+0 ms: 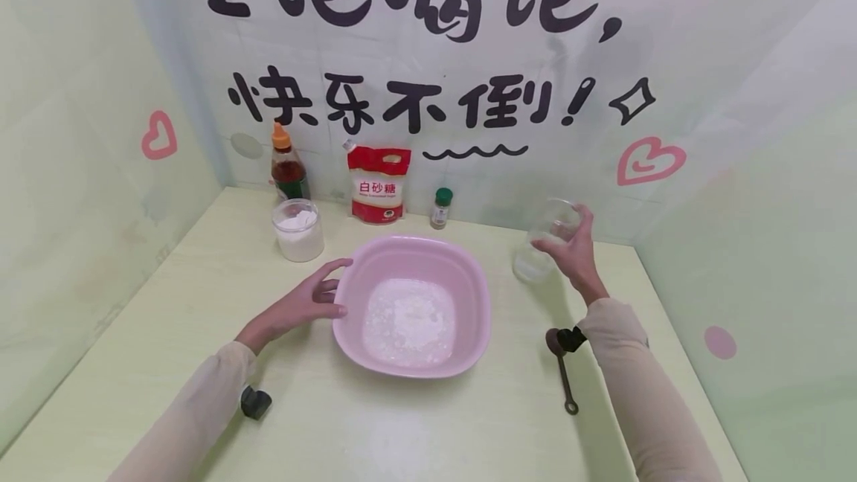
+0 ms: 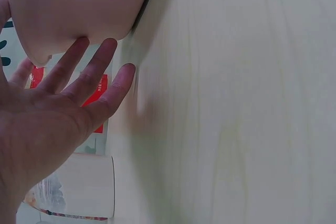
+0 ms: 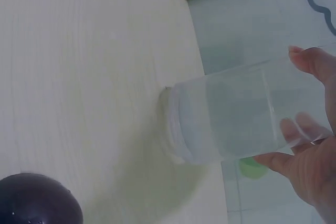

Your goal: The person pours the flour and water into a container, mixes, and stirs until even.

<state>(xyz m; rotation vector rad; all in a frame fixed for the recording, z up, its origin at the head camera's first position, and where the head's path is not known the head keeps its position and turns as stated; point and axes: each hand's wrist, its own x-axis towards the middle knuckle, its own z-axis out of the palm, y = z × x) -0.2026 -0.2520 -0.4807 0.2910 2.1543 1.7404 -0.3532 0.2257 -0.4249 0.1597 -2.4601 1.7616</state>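
A pink, rounded-square basin [image 1: 428, 259] sits upright at the left hand's [image 1: 311, 300] fingertips, white powder [image 1: 408, 318] covering its bottom; the right hand [image 1: 574, 248] grips a clear cylindrical container [image 3: 231, 114].

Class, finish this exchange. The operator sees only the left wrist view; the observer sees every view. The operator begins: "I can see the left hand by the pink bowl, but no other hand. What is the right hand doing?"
Observer: The right hand grips a clear container.
Operator: I see only the outside of the bowl. What is in it?
Observer: White, powdery-looking material lies in the bottom.
Operator: Is any utensil lying on the table?
Observer: Yes, a dark spoon lies to the right of the bowl in the head view.
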